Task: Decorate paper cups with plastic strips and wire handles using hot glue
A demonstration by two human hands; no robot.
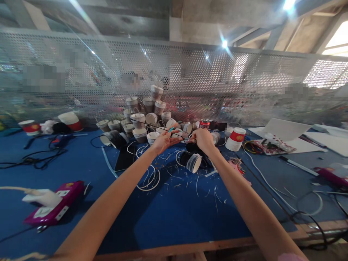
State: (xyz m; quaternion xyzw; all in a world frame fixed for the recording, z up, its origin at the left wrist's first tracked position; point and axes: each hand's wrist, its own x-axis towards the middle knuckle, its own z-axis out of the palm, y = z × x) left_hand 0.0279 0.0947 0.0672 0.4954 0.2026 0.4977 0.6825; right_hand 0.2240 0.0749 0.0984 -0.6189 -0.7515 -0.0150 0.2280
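Note:
Over the middle of the blue table, my left hand [163, 142] is turned partly palm up, its fingers closed around a thin black cord [149, 124]. A small teal object [170, 129] shows between thumb and fingers; its kind I cannot make out. My right hand [203, 139] is curled, its fingertips pinching the cord's other part beside the left fingers. Below the right hand a small cup-shaped piece [195, 163] wrapped in grey and black lies on its side. White wire loops [148, 183] lie beneath my left hand.
Small white-topped buckets [138, 120] are piled behind my hands against a perforated metal screen [108, 72]. A red can [204, 123] and paper cup [236, 139] stand right. A purple power strip [65, 197] lies left, with cables. White scraps litter the table [174, 217].

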